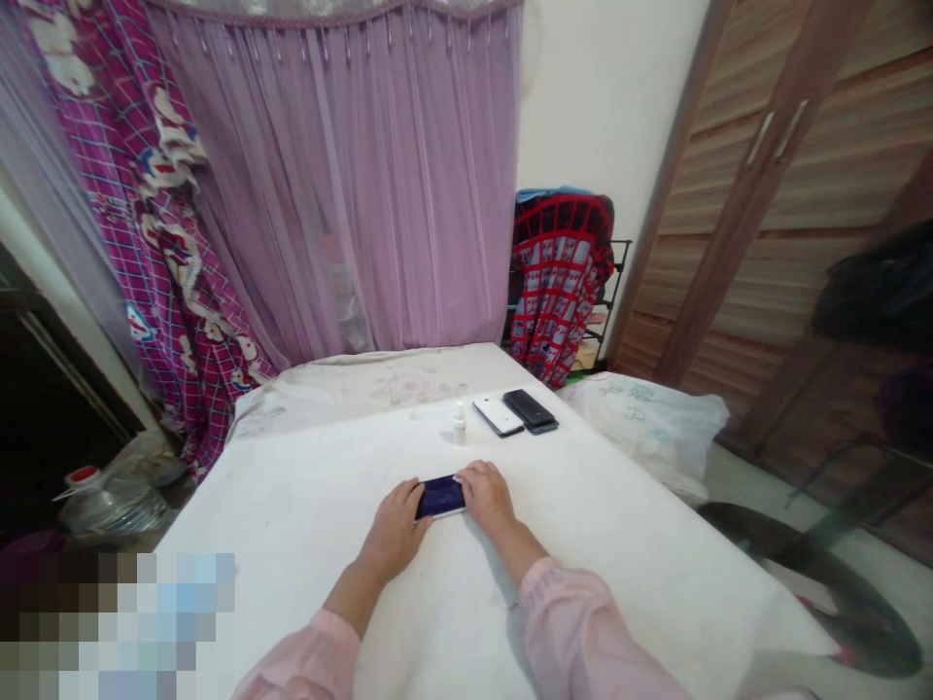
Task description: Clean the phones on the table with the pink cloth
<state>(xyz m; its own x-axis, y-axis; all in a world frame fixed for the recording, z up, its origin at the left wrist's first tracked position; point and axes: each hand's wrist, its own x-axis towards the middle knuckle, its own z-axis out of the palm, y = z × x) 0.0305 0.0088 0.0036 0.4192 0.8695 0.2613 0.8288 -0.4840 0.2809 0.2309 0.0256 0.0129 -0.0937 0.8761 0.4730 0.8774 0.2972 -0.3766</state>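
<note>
A phone (pixel 441 496) with a dark blue screen and a pale edge lies sideways between my two hands, low over the white-covered table or bed. My left hand (pixel 397 525) is closed around its left end. Its right end is gripped by my right hand (pixel 487 494), with fingers over the top edge. Just beyond stands a small white bottle (pixel 459 425), upright and touched by neither hand. To its right lie a white phone (pixel 497 416) and a black phone (pixel 530 409), the black one resting on another dark, flat device.
The white cover (pixel 292 554) spreads under everything. A white plastic bag (pixel 648 428) sits beyond the right edge. At lower left stands a large clear bottle (pixel 109 501) with a red cap. A round dark glass tabletop (pixel 823 583) is at lower right, near a wooden wardrobe (pixel 736 224).
</note>
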